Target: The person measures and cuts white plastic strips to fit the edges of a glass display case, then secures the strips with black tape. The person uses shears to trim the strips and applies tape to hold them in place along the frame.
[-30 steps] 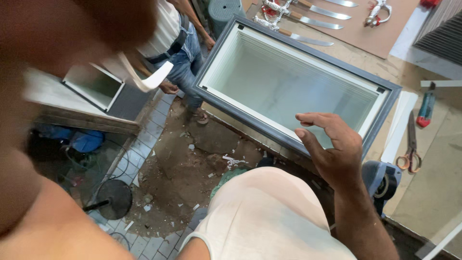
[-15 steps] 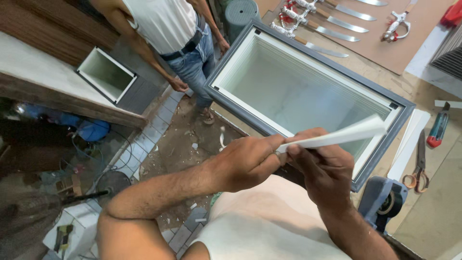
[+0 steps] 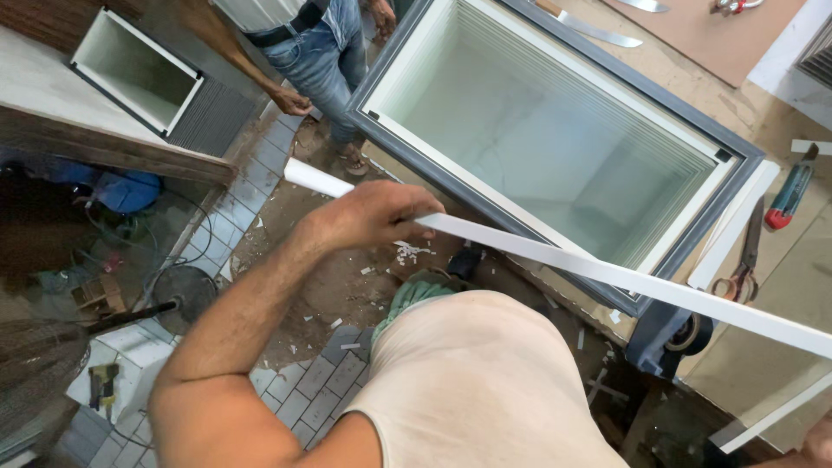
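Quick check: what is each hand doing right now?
Left hand: closed around the long white strip.
Right hand: barely in view at the frame's corner; cannot be told.

This is a workshop, a repair or assembly place for refrigeration cabinets. Just beyond the fingers (image 3: 407,217) of the left hand (image 3: 373,217) stands an open chest freezer (image 3: 555,139) with a grey frame and white lining. Farther past them, on a workbench (image 3: 693,78), lie a knife (image 3: 589,26), a screwdriver (image 3: 790,192) and scissors (image 3: 744,260). Below the fingers, the tiled floor (image 3: 286,381) is strewn with white scraps and dirt. Off to their left sit a fan (image 3: 52,364) and a smaller white-lined box (image 3: 130,74).
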A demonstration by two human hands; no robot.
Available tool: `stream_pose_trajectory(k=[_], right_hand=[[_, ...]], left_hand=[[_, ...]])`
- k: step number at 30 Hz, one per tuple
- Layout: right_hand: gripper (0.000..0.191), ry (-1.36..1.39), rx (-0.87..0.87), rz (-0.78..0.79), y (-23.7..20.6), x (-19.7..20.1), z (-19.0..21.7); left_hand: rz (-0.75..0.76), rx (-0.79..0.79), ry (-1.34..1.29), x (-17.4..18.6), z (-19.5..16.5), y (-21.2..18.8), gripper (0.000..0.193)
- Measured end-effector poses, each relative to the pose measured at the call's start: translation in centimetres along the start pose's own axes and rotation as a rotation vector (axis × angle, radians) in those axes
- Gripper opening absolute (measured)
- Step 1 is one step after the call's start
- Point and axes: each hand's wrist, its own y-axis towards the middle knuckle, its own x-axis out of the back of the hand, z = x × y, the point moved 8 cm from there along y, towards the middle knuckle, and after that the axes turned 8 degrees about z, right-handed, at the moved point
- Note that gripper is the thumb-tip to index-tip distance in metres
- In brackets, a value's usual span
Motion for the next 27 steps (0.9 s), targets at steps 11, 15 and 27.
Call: stream_pose_trajectory(k=[11, 15, 27], right_hand=[[0.027, 0.091, 0.073, 0.031, -3.2, -2.0, -1.4], [0.02, 0.166, 0.045, 0.023, -4.7, -4.9, -1.3], [0.019, 0.34, -0.078, 0.056, -5.5, -7.5, -2.8]], left_hand=[[0.006, -0.018, 0.316, -0.6, 7.4, 7.9, 0.037], [-0.087, -0.062, 0.387, -0.8, 10.2, 8.9, 0.036], [-0.474, 0.164, 0.405, 4.0, 16.8, 0.3, 0.069]])
